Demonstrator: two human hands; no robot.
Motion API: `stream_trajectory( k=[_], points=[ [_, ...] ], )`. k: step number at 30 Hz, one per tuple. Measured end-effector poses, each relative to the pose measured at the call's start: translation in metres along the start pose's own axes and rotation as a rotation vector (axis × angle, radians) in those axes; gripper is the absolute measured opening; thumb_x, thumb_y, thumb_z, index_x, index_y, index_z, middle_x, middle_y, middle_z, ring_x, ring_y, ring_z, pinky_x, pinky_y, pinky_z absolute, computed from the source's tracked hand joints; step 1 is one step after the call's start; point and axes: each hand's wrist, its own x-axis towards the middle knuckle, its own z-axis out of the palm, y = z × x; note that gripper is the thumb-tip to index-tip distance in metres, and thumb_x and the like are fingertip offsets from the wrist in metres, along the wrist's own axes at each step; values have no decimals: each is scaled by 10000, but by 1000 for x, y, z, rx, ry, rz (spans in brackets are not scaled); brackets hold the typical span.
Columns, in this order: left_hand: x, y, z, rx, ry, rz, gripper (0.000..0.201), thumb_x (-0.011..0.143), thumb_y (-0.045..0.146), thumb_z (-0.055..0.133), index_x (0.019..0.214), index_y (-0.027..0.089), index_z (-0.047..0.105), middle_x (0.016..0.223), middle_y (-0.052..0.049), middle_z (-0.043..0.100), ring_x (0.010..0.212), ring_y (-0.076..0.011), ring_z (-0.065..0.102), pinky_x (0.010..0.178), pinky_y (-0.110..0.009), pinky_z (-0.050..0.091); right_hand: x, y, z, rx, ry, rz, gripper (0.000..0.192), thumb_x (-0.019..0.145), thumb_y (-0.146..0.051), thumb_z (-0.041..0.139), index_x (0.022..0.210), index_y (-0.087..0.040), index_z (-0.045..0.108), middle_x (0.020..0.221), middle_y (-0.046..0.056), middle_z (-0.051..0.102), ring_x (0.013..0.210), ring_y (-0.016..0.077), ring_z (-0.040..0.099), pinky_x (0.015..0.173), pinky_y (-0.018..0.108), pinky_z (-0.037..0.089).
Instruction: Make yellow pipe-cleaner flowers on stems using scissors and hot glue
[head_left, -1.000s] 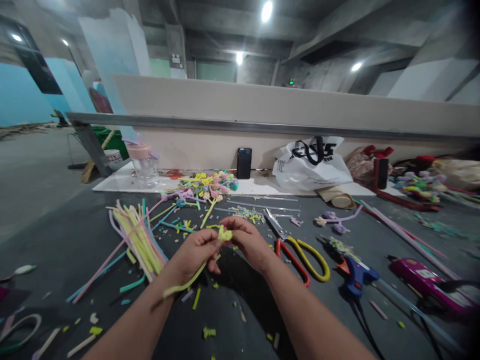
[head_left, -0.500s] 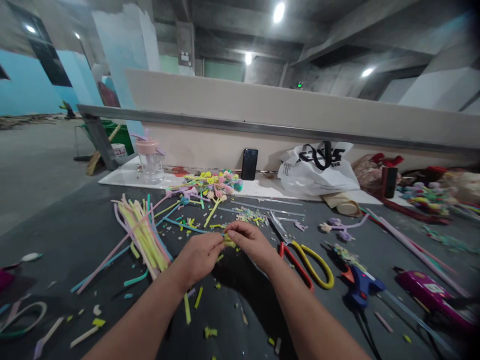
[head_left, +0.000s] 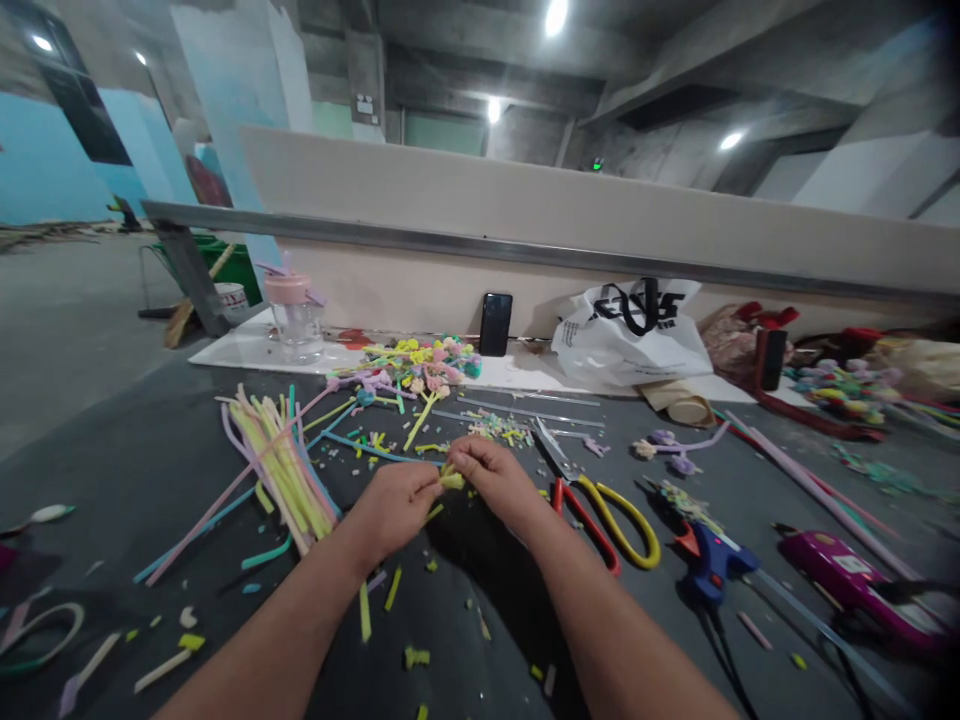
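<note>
Both hands meet over the middle of the dark grey counter. The left hand and the right hand pinch a small yellow fuzzy pipe-cleaner piece between them, the fingers of each closed narrow on it from either side; its shape is too small to tell beyond a short bent knot of yellow.

A judgement on doing this well: the piece is tiny and springy, so the pinch should sit close to the bend on both sides, thumbs pressing against forefingers, with the turn made in small motions so the wire does not slip or splay. Keeping the hands low over the counter means a dropped piece lands among the yellow offcuts, where it would be hard to pick out, so a firm hold matters.

At 9 o'clock from the hands lies a bundle of long pastel pipe cleaners; at 3 o'clock, just beside the right wrist, red-and-yellow-handled scissors; further at 3 o'clock a blue glue gun.
</note>
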Motion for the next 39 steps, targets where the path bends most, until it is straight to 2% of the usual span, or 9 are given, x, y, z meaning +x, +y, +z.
stream_trajectory(
  k=[4, 8, 13, 16, 21, 24, 29, 33, 39],
  points=[
    [-3, 1, -1, 64, 161, 5, 217, 831, 196, 423, 615, 191, 449, 600, 20, 489, 591, -123, 483, 572, -226, 312, -2, -3, -4, 84, 56, 43, 249, 862, -383, 412, 900, -191, 566, 806, 11, 552, 635, 119, 520, 629, 267, 417],
    [-7, 5, -1, 130, 311, -19, 170, 848, 204, 400, 712, 191, 501, 670, -13, 547, 650, -147, 529, 614, -247, 354, -6, -6, -1, 300, -93, 108, 316, 804, -404, 541, 1051, -208, 532, 850, 11, 547, 654, 115, 520, 621, 261, 429],
    [-7, 10, 3, 10, 329, -55, 103, 817, 174, 438, 783, 191, 533, 731, -23, 582, 720, -159, 556, 668, -265, 397, -8, -7, 4, 440, -181, 84, 440, 712, -295, 679, 1117, -227, 523, 790, -15, 554, 640, 99, 495, 605, 235, 412],
    [-3, 14, 4, -270, 244, -137, 54, 791, 241, 502, 804, 195, 528, 764, -14, 574, 719, -152, 558, 654, -263, 433, -7, -5, -1, 484, -186, 101, 374, 690, -265, 701, 1038, -226, 570, 814, -11, 575, 648, 101, 507, 600, 233, 408],
    [2, 24, 0, -1030, -121, -422, 249, 807, 436, 461, 890, 202, 451, 694, 39, 498, 466, -83, 502, 481, -259, 481, -6, -5, -17, 469, -201, 117, 339, 672, -238, 719, 986, -201, 598, 787, -13, 588, 662, 98, 511, 589, 209, 391],
    [1, 25, -3, -1260, -268, -501, 336, 828, 509, 381, 821, 180, 451, 637, 30, 505, 401, -67, 470, 429, -260, 487, -7, -9, -21, 477, -241, 110, 339, 671, -223, 721, 986, -196, 598, 807, -8, 597, 705, 106, 535, 633, 216, 408],
    [-2, 22, -3, -1396, -437, -504, 323, 826, 493, 411, 856, 175, 464, 612, 11, 538, 357, -65, 448, 336, -212, 444, -9, -15, -20, 491, -342, 121, 288, 688, -225, 706, 954, -184, 602, 804, 0, 606, 698, 118, 556, 678, 259, 436],
    [-4, 21, -5, -1435, -542, -482, 315, 830, 470, 428, 832, 162, 494, 589, 18, 515, 333, -43, 379, 290, -159, 355, -10, -16, -20, 426, -340, 121, 285, 688, -255, 703, 948, -194, 605, 801, -8, 588, 687, 119, 548, 677, 257, 435],
    [-4, 19, -5, -1437, -503, -508, 231, 819, 372, 502, 746, 155, 479, 538, 46, 453, 326, -9, 260, 294, -120, 166, -11, -16, -18, 438, -346, 98, 355, 682, -234, 709, 1021, -208, 605, 906, 9, 595, 828, 136, 550, 759, 260, 420]
  ],
)
